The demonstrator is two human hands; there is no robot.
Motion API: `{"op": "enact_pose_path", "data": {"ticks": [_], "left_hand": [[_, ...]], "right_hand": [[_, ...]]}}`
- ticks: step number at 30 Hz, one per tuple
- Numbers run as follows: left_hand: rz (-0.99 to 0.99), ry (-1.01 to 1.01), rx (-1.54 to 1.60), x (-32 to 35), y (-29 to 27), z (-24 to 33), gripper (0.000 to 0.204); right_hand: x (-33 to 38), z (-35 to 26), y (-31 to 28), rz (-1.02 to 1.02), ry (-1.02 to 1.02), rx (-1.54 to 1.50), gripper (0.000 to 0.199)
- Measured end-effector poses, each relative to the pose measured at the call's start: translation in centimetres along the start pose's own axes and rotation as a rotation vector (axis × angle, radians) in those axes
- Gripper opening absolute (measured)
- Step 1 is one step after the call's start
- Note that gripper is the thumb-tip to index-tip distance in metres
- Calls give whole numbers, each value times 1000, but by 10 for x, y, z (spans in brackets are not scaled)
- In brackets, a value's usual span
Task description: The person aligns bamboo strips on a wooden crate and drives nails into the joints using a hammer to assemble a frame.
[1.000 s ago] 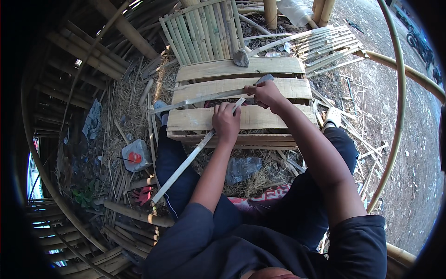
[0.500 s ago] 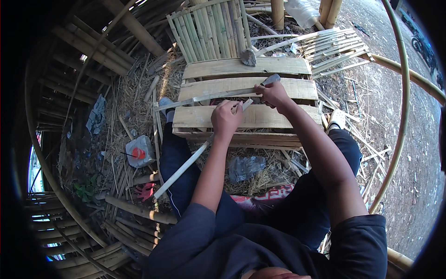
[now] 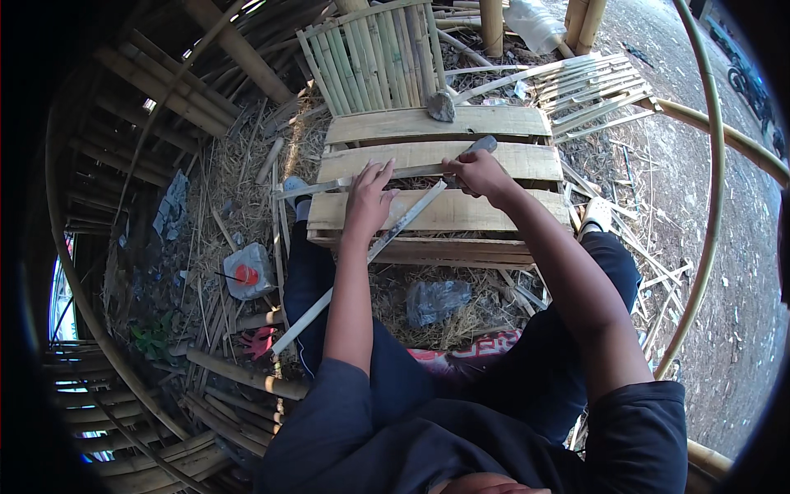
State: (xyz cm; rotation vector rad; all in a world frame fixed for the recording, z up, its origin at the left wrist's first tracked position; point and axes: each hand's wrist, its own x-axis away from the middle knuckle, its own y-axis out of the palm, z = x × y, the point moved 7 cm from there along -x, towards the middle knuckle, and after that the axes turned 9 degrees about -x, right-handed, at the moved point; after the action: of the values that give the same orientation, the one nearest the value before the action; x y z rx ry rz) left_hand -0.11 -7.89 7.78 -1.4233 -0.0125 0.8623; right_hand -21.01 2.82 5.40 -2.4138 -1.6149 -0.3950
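My left hand [image 3: 372, 198] has its fingers spread over a long pale bamboo strip [image 3: 329, 184] lying slantwise across the slatted wooden bench [image 3: 362, 212]. It seems to touch the strip without gripping it. My right hand [image 3: 481, 174] is closed around a tool with a grey, flat end [image 3: 484, 144]; its exact kind is hidden by the fingers. The strip's right end reaches that fist. A second bamboo strip [image 3: 407, 217] rests on the bench edge, passes under my left forearm and slopes down across my left leg.
A grey stone [image 3: 441, 106] sits at the bench's far edge, before an upright bamboo slat panel [image 3: 370, 58]. Another slatted piece [image 3: 592, 90] lies far right. On the straw-strewn ground are a container with a red top [image 3: 247, 276], clear plastic [image 3: 438, 301] and a red glove [image 3: 257, 341].
My left hand has let go of the sloping bamboo strip, opened its fingers and moved left onto the other strip. My right hand has shifted slightly left and down with the tool.
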Motion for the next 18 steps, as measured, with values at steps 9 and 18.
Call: {"op": "enact_pose_path", "data": {"ticks": [9, 18], "left_hand": [[-41, -101, 34, -6, 0, -20, 43], [-261, -100, 94, -28, 7, -26, 43]], "right_hand": [[57, 65, 95, -485, 484, 240, 72], [41, 89, 151, -188, 405, -205, 56]]}}
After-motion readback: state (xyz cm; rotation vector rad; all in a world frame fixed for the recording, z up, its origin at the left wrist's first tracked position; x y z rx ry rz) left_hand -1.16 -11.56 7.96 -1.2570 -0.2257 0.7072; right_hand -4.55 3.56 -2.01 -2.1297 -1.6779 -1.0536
